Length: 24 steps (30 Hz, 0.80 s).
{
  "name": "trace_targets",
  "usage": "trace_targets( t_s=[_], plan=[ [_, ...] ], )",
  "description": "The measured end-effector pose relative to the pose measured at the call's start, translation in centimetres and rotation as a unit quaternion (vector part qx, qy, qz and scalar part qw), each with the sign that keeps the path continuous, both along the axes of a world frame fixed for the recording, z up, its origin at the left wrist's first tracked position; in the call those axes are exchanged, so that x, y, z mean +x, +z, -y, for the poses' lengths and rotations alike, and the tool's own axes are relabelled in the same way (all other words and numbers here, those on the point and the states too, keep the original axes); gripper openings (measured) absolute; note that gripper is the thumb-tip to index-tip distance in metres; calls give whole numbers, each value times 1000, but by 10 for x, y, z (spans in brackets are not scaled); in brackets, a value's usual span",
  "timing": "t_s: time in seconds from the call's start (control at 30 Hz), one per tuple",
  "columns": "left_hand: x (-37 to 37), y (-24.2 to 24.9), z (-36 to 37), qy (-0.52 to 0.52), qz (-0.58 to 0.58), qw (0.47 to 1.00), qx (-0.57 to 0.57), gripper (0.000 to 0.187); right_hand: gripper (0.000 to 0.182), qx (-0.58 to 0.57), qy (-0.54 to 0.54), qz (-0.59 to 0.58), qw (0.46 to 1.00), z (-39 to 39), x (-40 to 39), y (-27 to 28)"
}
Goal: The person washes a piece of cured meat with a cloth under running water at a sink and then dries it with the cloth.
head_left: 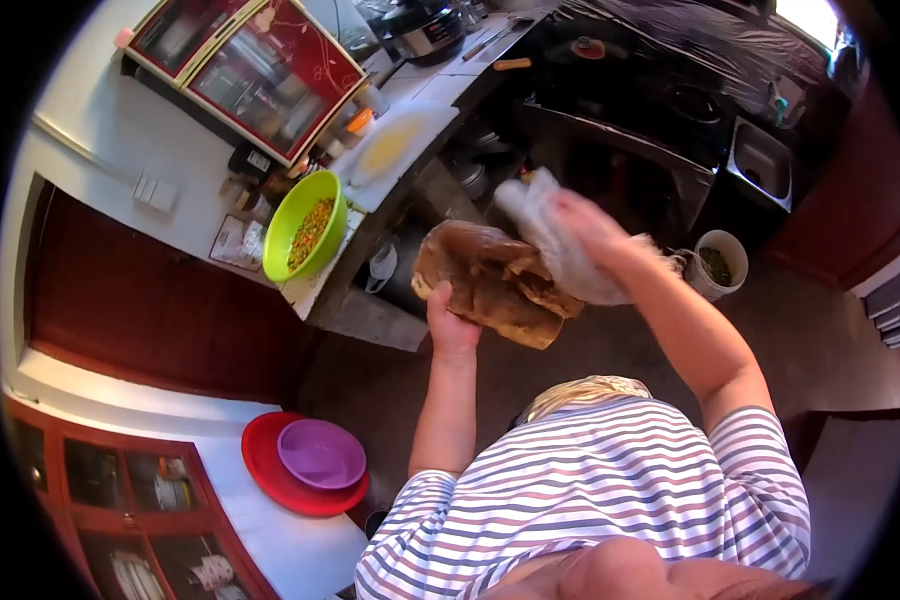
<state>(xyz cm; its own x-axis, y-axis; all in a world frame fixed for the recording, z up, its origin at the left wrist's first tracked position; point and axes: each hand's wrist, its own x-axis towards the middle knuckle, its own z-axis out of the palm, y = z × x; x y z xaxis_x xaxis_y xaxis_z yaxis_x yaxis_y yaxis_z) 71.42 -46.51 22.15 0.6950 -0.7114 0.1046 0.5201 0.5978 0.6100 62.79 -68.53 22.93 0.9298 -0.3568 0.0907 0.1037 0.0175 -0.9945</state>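
Note:
In front of my body, my left hand (452,325) grips the near-left edge of a large brown slab (490,280), with the thumb on top. The slab is glossy and wrinkled, with ragged folds on its right side; its kind does not show clearly. My right hand (595,232) is closed on a crumpled, whitish, see-through plastic bag (550,235). The bag is blurred and overlaps the slab's right end in this view. Both are held above the floor, off the counter.
A green basin (305,225) of orange and green pieces stands at the counter's edge. Behind are a cooker (425,30) and a stove (660,90), with a sink (760,165) at right. A white bucket (720,265) sits beyond my right arm. Red (270,470) and purple basins (322,455) lie left.

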Motion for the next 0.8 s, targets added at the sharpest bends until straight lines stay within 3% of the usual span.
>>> trace_targets(
  t_s=[0.07, 0.17, 0.33, 0.57, 0.6, 0.67, 0.73, 0.77, 0.8],
  plan=[
    [-4, 5, 6, -13, 52, 998, 33, 60, 36, 239, 141, -38, 960, -23, -1, 1],
    [-1, 18, 5, -65, 50, 994, 71, 54, 39, 126, 142, 22, 982, -31, -20, 10],
    [14, 3, 12, -66, -6, 992, 110, 42, 40, 89, 73, 18, 993, -38, -22, 11],
    [27, -7, 22, -40, 116, 975, 187, 39, 38, 178, 131, 44, 974, -33, -22, -3],
    [31, -16, 23, -32, 175, 952, 248, 39, 36, 170, 127, 43, 976, -33, -23, 1],
    [31, -19, 26, -26, 235, 922, 308, 40, 38, 121, 74, 22, 990, -33, -24, 1],
    [29, -20, 29, 15, 238, 826, 511, 45, 36, 57, 21, 15, 998, -37, -24, 0],
    [21, -11, 27, 5, 160, 856, 491, 49, 34, -10, -29, 7, 999, -39, -25, -1],
    [15, -3, 31, 2, 163, 856, 491, 49, 34, -94, -69, 16, 993, -42, -22, -10]
  ],
)
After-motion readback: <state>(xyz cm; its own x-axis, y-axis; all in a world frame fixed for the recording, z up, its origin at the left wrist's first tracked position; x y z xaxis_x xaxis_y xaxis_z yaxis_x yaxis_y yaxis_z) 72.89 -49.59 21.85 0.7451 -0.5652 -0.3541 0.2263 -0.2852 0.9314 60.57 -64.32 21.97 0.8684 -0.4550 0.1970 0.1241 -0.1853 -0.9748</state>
